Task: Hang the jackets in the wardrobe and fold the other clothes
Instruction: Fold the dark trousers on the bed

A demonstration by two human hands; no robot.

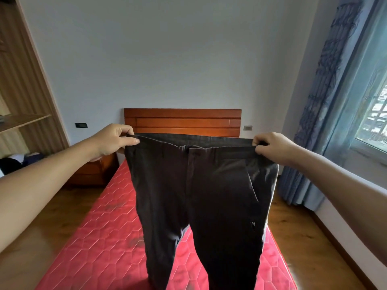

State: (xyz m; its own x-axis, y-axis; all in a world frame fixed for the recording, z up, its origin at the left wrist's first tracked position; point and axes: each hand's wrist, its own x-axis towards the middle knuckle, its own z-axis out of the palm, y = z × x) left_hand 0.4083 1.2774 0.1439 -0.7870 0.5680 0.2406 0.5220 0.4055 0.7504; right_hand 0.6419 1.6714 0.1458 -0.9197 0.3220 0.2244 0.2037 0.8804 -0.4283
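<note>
1. The wardrobe [25, 84] stands at your far left with an open shelf; what sits at the shelf's edge is cut off by the frame and cannot be told
2. A heap of dark clothes [16, 162] lies low on the left, just beside the wooden nightstand [94, 172]
3. The dark trousers [201, 195] hang in front of you, front side facing you, with the waistband stretched level between your hands and both legs dropping over the red quilted mattress [100, 237]; the hems run out of view
4. Behind the waistband the wooden headboard [182, 122] stands against a pale wall; wooden floor [303, 227] shows on both sides of the bed, and a blue curtain [326, 91] hangs beside the window [374, 114] on your right
5. Your left hand [114, 139] pinches the waistband's left corner, thumb on the near side and fingers curled over the top
6. Your right hand [272, 147] grips the right corner with its fingers curled round the band; both forearms reach forward
</note>
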